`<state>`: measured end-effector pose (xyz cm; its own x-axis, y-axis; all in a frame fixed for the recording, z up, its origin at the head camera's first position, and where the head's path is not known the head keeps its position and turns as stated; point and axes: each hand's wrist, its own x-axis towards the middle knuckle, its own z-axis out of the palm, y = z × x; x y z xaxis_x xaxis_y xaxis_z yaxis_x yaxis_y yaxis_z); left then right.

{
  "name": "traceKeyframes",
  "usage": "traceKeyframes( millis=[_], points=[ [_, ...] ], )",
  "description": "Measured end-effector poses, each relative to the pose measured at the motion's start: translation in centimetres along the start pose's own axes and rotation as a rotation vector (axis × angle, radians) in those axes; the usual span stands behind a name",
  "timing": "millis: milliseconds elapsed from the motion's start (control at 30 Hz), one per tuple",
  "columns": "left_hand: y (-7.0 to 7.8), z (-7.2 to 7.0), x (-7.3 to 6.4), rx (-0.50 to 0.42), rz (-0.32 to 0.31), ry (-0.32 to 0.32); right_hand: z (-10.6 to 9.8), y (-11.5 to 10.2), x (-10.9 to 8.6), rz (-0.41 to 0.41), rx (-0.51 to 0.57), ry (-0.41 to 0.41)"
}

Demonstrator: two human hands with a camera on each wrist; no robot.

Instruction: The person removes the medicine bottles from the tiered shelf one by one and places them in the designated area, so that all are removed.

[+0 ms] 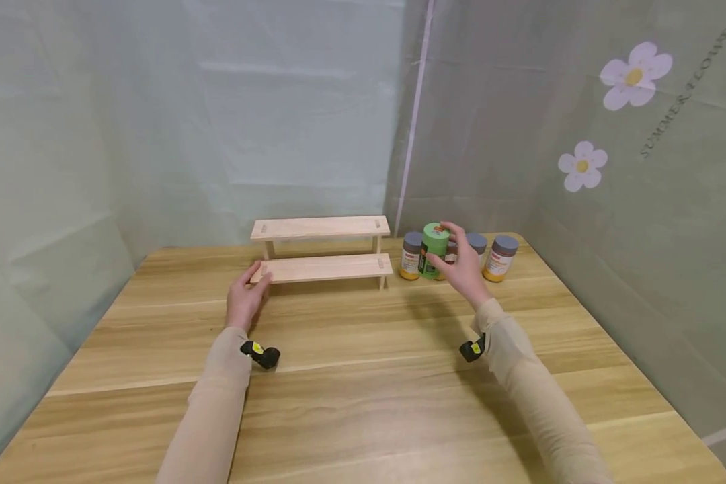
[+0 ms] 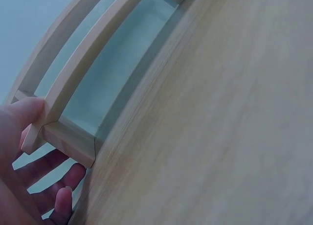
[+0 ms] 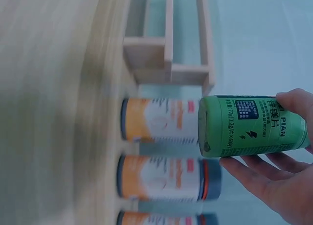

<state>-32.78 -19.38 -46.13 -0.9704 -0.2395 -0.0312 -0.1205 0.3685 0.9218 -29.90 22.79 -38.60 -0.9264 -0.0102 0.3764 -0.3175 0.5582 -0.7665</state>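
Observation:
A green supplement bottle (image 1: pixel 433 250) with printed lettering is held in my right hand (image 1: pixel 464 272), thumb on one side and fingers on the other. It is raised off the table in front of a row of jars, its base facing the camera in the right wrist view. My left hand (image 1: pixel 245 296) grips the left end of the lower board of a two-tier wooden rack (image 1: pixel 327 269). In the left wrist view, the thumb (image 2: pixel 30 110) lies against the board's edge and the other fingers are curled below, beside the rack's leg. Both rack boards carry nothing.
Several jars (image 1: pixel 501 258) with grey lids and white-and-orange labels stand in a row at the back right, close to the rack's right end. The wood-grain table (image 1: pixel 363 396) ends at hanging sheets (image 1: pixel 302 121) behind and at the sides.

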Motion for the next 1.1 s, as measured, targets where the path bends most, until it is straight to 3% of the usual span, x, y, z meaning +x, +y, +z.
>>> traceKeyframes(
  millis=[300, 733, 1100],
  points=[
    [0.3, 0.0, 0.0, 0.007, 0.008, 0.009, -2.7, 2.6, -0.6, 0.055, 0.009, 0.123],
    [0.4, 0.3, 0.2, -0.007, -0.012, -0.002, -6.7, 4.7, -1.7, 0.178, -0.001, 0.191],
    [0.0, 0.3, 0.1, -0.008, -0.026, 0.005, -10.4, 6.5, -2.3, 0.22, -0.054, 0.281]
  ],
)
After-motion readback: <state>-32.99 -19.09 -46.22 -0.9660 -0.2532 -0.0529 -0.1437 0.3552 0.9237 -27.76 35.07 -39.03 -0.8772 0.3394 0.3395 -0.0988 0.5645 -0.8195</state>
